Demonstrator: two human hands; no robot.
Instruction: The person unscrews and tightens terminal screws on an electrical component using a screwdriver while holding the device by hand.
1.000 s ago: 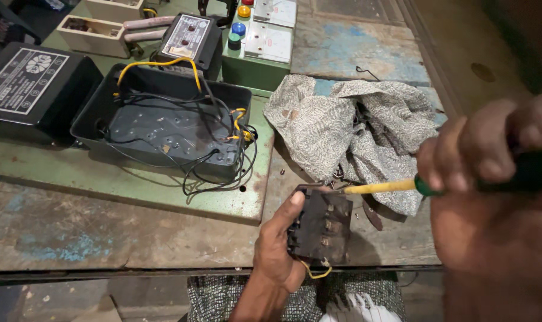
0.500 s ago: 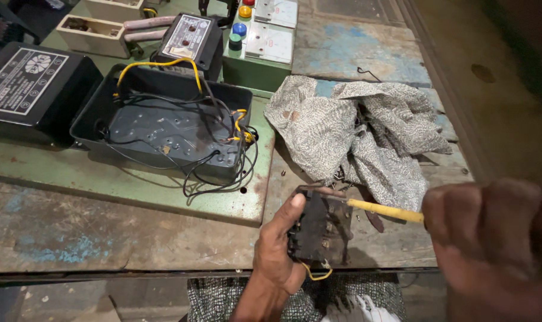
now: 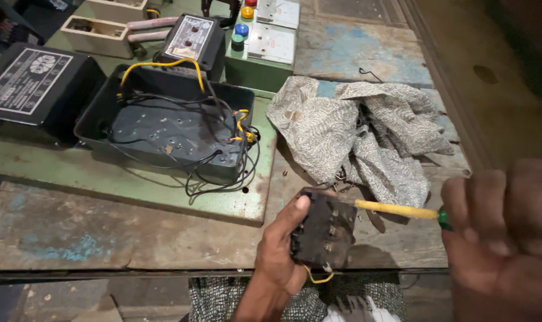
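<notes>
The left hand [image 3: 280,256] is clamped around a dark electrical block [image 3: 323,232] at about 6 o'clock, just above the near edge of the counter [image 3: 74,238]. The right hand [image 3: 503,238], at 4 o'clock, is closed on a screwdriver [image 3: 396,209] with a yellow shaft whose tip meets the block's upper edge.

The tip could slip off and jab the left thumb, which lies just beside the contact point. The block is held in the air, so a hard push could twist it out of the grip, and the short yellow wire [image 3: 318,278] hanging beneath it could snag.

At 10 o'clock lies a black lid [image 3: 35,89] bearing a rectangular white-bordered label. At 12 o'clock a small black unit [image 3: 193,42] carries a pale label with red dots, beside a green switch box [image 3: 262,50] with pale plates and yellow, blue and green buttons. An open black case [image 3: 163,128] of wires sits between them, and a crumpled patterned cloth [image 3: 360,137] at 2 o'clock.
</notes>
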